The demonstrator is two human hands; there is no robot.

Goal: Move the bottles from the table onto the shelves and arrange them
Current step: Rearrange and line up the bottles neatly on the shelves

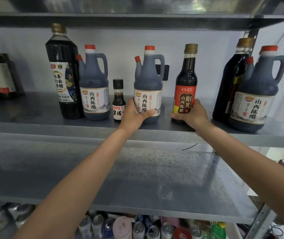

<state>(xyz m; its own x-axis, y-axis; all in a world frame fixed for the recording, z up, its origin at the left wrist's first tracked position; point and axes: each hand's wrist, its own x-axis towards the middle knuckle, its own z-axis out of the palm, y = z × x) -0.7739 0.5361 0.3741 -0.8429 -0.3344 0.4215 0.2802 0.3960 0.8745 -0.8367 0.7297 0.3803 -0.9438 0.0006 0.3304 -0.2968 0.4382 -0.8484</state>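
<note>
Our left hand (136,114) grips the jug (148,78), right hand (193,116) the red-label bottle (186,80); shoving sideways could topple the small bottle (118,100), seemingly touching our wrist.

This looks like a shop or its stockroom. Grey metal shelves (34,125) bolted to a punched steel upright (265,214) carry stock in rows. The same red-capped vinegar turns up three times: left jug (93,87), middle jug (148,78) and right jug (256,94). A tall bottle (61,71) and a red-labelled bottle (186,87) stand among them, labels outward. Drink cans (138,229) crowd the bottom shelf.
</note>
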